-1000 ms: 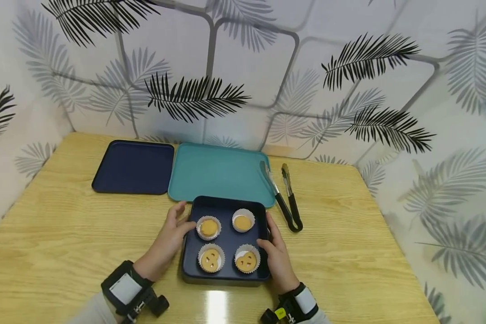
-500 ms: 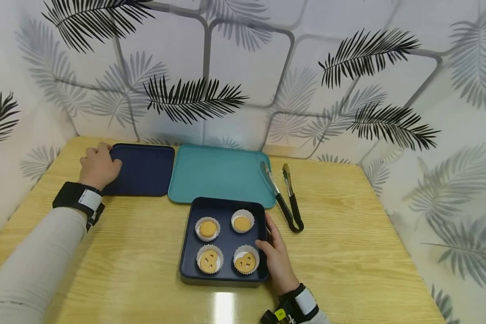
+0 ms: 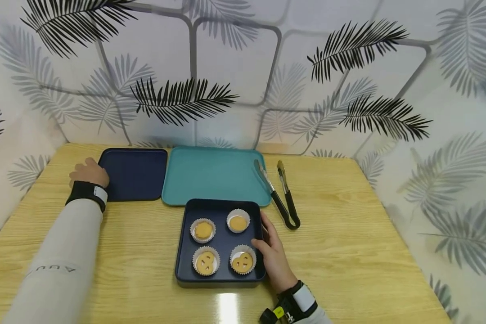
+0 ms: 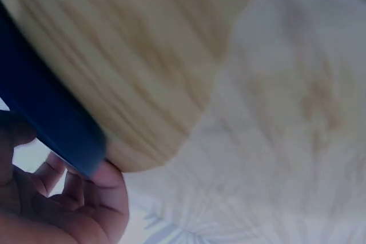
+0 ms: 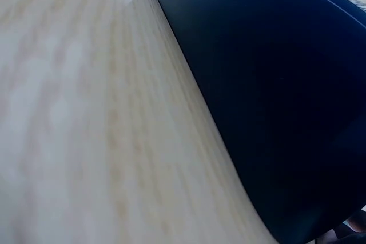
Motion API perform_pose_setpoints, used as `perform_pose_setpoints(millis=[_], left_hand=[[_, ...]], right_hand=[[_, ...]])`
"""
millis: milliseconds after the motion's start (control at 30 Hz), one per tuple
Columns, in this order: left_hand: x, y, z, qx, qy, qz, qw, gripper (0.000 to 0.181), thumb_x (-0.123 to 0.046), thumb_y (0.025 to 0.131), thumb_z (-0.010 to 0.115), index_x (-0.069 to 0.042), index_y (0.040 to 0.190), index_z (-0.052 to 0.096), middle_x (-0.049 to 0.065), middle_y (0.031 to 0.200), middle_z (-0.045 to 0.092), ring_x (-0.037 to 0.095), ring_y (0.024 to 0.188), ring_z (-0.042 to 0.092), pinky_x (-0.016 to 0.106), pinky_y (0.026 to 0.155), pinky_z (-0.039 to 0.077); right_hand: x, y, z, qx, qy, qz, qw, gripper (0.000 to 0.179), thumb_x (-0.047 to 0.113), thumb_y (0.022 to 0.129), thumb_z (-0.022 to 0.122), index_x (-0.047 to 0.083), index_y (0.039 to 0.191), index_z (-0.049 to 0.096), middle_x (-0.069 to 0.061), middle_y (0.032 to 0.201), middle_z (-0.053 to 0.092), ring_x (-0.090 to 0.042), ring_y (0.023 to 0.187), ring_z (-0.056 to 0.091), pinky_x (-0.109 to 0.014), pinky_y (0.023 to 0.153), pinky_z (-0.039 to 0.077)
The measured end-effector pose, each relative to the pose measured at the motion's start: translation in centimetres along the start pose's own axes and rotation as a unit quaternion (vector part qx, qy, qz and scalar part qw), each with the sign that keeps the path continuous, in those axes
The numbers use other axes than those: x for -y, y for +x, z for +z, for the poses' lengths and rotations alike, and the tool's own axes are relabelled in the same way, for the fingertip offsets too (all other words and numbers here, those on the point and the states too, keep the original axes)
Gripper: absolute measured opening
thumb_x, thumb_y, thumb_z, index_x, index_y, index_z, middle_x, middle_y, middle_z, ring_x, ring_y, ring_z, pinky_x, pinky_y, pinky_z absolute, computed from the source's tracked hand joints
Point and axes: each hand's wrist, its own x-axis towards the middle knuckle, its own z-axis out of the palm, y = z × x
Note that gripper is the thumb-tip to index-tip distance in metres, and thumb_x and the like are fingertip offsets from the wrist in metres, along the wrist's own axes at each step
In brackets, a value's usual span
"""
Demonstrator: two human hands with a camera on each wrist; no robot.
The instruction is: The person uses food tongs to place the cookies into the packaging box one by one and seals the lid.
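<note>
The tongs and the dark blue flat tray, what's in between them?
The teal tray lies between the tongs and the flat dark blue tray, as the head view shows.

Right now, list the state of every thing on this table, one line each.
Left hand: grips the left edge of the flat navy tray, fingers curled round it.
Right hand: rests against the right side of the baking pan.
Baking pan: flat on the table, holding four cupcakes in paper cases.
Teal tray: flat, bare.
Tongs: lying open, one tip on the teal tray.
</note>
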Motion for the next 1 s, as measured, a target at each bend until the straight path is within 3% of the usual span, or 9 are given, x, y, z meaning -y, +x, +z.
perform_pose_setpoints(millis=[167,300,467,600,700,767,833,933,1000], left_hand=[[1.2,0.1,-0.7,0.002,0.014,0.021,0.9997,0.043,-0.006,0.103,0.026,0.025,0.133,0.029,0.051,0.12,0.044,0.066,0.11,0.05,0.068,0.087,0.049],[1.4,-0.2,-2.0,-0.013,-0.012,0.05,0.9986,0.047,-0.005,0.101,0.029,0.026,0.136,0.023,0.052,0.11,0.051,0.065,0.099,0.055,0.068,0.081,0.048],[1.2,-0.7,-3.6,-0.088,-0.029,0.082,0.9924,0.04,-0.013,0.107,0.025,0.02,0.125,0.039,0.048,0.101,0.055,0.064,0.09,0.058,0.068,0.072,0.049],[0.7,-1.9,-4.7,-0.186,-0.062,0.109,0.9746,0.045,-0.024,0.112,0.022,0.013,0.116,0.046,0.044,0.09,0.056,0.063,0.081,0.058,0.068,0.061,0.045],[0.1,-3.4,-5.4,-0.257,-0.127,0.128,0.9494,0.049,-0.035,0.112,0.032,0.011,0.114,0.05,0.039,0.088,0.055,0.06,0.08,0.056,0.064,0.063,0.041],[-0.6,-4.9,-5.9,-0.29,-0.171,0.147,0.9301,0.052,-0.042,0.109,0.04,0.009,0.108,0.053,0.034,0.084,0.054,0.055,0.075,0.054,0.054,0.063,0.04],[-1.6,-6.8,-6.3,-0.318,-0.215,0.186,0.9043,0.055,-0.046,0.105,0.051,0.008,0.101,0.055,0.028,0.079,0.053,0.045,0.07,0.052,0.042,0.062,0.037],[-3.6,-10.3,-6.8,-0.364,-0.257,0.285,0.8491,0.061,-0.052,0.1,0.057,0.008,0.091,0.057,0.024,0.072,0.053,0.035,0.063,0.049,0.031,0.06,0.031],[-5.5,-12.8,-6.9,-0.394,-0.281,0.353,0.801,0.065,-0.055,0.098,0.056,0.009,0.088,0.058,0.025,0.071,0.054,0.035,0.061,0.049,0.031,0.06,0.032]], right_hand=[[0.2,0.1,0.1,0.01,0.001,-0.001,1.0,0.072,0.002,0.099,0.048,0.021,0.163,0.021,-0.01,0.168,0.019,-0.034,0.152,0.02,-0.051,0.119,0.024],[0.1,0.0,0.0,0.01,0.002,0.004,0.9999,0.072,0.002,0.099,0.048,0.021,0.163,0.021,-0.01,0.168,0.019,-0.034,0.152,0.02,-0.051,0.119,0.024],[0.0,0.1,-0.1,0.005,0.005,0.003,1.0,0.071,0.002,0.099,0.048,0.02,0.163,0.021,-0.008,0.168,0.018,-0.034,0.153,0.018,-0.052,0.119,0.022],[-0.1,0.3,-0.1,0.006,0.003,0.0,1.0,0.071,0.001,0.099,0.048,0.019,0.163,0.021,-0.008,0.168,0.017,-0.034,0.153,0.016,-0.053,0.12,0.021],[-0.2,0.3,-0.2,0.004,0.002,0.0,1.0,0.071,0.001,0.099,0.048,0.019,0.163,0.022,-0.009,0.168,0.017,-0.035,0.153,0.016,-0.054,0.12,0.021],[-0.2,0.3,-0.2,0.004,0.002,0.002,1.0,0.071,0.002,0.099,0.048,0.019,0.162,0.022,-0.009,0.168,0.018,-0.035,0.153,0.016,-0.054,0.12,0.021],[-0.1,0.3,-0.2,0.005,0.004,0.003,1.0,0.071,0.002,0.099,0.048,0.02,0.162,0.023,-0.008,0.168,0.018,-0.034,0.153,0.016,-0.054,0.12,0.021],[-0.1,0.3,-0.2,0.001,0.005,0.006,1.0,0.071,0.001,0.098,0.05,0.02,0.162,0.024,-0.007,0.167,0.02,-0.033,0.153,0.019,-0.053,0.119,0.022],[-0.1,0.3,-0.3,-0.007,0.003,0.01,0.9999,0.07,0.002,0.097,0.052,0.018,0.161,0.027,-0.008,0.166,0.024,-0.033,0.151,0.023,-0.052,0.119,0.024]])
